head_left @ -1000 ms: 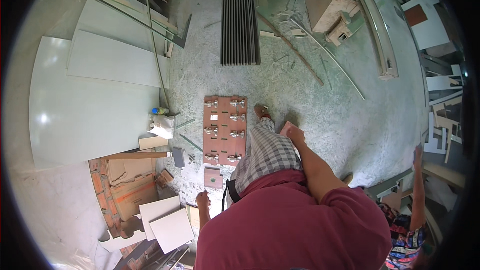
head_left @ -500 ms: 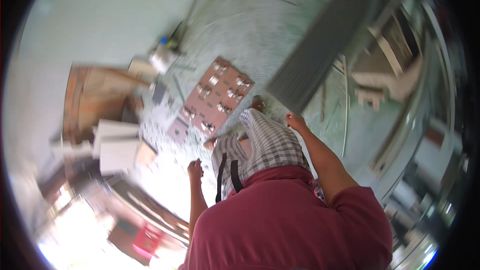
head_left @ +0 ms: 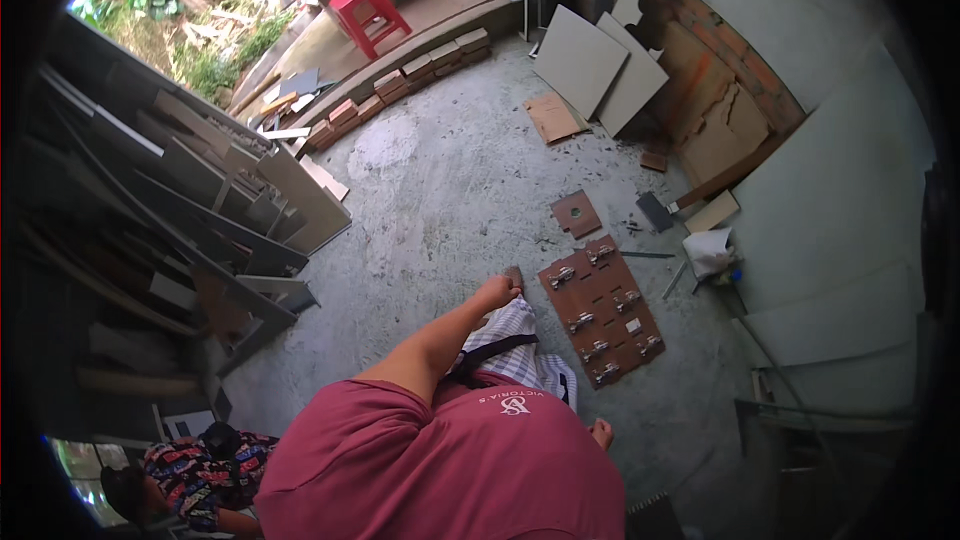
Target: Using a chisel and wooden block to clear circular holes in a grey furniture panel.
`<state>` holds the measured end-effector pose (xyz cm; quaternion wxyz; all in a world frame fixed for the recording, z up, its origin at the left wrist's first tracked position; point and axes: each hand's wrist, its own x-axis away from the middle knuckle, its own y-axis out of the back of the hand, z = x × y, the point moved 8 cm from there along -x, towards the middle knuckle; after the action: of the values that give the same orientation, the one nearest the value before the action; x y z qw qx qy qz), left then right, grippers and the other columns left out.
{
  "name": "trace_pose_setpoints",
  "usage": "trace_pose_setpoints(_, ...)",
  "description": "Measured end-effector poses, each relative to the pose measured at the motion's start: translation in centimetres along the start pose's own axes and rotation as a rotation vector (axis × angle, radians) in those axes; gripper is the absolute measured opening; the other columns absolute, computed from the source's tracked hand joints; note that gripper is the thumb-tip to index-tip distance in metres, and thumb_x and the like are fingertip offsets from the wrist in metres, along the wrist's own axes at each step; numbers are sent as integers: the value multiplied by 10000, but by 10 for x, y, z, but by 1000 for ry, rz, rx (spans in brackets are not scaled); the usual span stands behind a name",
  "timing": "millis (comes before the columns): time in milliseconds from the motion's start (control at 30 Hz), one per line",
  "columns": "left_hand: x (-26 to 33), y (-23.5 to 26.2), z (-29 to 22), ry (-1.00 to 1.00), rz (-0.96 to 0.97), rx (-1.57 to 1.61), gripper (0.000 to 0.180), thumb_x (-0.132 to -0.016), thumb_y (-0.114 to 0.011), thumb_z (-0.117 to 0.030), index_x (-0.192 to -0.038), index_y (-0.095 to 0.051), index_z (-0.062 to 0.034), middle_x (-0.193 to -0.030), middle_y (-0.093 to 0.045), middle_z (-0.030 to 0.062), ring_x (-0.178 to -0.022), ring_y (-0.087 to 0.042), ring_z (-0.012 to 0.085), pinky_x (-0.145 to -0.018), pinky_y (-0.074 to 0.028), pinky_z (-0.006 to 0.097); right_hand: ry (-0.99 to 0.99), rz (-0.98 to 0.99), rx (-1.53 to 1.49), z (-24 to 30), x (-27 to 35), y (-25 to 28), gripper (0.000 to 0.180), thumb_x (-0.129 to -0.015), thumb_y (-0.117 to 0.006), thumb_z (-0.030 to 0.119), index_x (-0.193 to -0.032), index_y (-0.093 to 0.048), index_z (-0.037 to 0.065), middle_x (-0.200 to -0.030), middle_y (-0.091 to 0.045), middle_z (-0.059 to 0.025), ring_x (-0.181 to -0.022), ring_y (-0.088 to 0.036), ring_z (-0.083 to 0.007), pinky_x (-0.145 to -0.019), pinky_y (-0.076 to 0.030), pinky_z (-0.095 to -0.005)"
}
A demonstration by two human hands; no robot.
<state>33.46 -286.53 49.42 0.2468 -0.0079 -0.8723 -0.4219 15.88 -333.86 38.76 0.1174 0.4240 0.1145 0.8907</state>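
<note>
I stand on a concrete floor, seen from above, in a maroon shirt and checked shorts. My left hand (head_left: 497, 292) reaches forward at the end of a bare forearm, fingers curled in with nothing visible in them. It hovers just left of a brown board (head_left: 601, 309) lying flat on the floor with several metal hinges on it. My right hand (head_left: 601, 433) shows only as a small part beside my shirt, low at my side; its fingers are hidden.
A small brown square piece (head_left: 577, 213) and a white bag (head_left: 710, 251) lie beyond the board. Grey and brown panels (head_left: 598, 62) lean on the brick wall. Stacked boards (head_left: 205, 202) fill the left. A brick row (head_left: 402, 82), a red stool (head_left: 363, 8), a person in patterned clothes (head_left: 192, 464).
The view has swung round as I turned. The hinge board, earlier ahead and left of my body, now lies to my right. My left arm has stretched forward.
</note>
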Motion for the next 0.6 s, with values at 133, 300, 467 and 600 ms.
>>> trace_pose_setpoints(133, -11, 21, 52, 54, -100, 150, 371, -784, -599, -346, -823, -679, 14, -821, -651, 231, -791, -633, 378, -724, -487, 443, 101, 99, 223, 87, -3, -22, 202, -913, -487, 219, -1014, -551, 57, -652, -547, -48, -421, -411, -112, -353, -329, -278)
trace_pose_setpoints(300, -12, 42, 164, 323, -75, 247, 321, -794, -580, -300, -777, -679, 5, -699, -680, 123, -726, -658, 288, -727, -502, 401, 185, 171, 495, 182, -18, -65, 201, -912, -492, 226, -1016, -553, 65, -657, -550, -48, -424, -414, -112, -352, -339, -283)
trace_pose_setpoints(467, -19, 115, 241, 512, -210, 512, 260, -793, -551, -243, -797, -675, -14, -711, -692, 90, -783, -667, 249, -771, -509, 369, 232, 264, 429, 181, -91, -94, 207, -897, -528, 265, -1007, -567, 94, -657, -559, -40, -421, -376, -83, -368, -329, -271)
trace_pose_setpoints(600, 14, 144, 320, 735, -369, 678, 231, -786, -566, -237, -846, -651, -31, -714, -691, 79, -807, -660, 245, -762, -505, 374, 266, 373, 635, 278, -87, -169, 214, -895, -531, 271, -1008, -570, 94, -655, -558, -37, -423, -382, -85, -373, -333, -271)
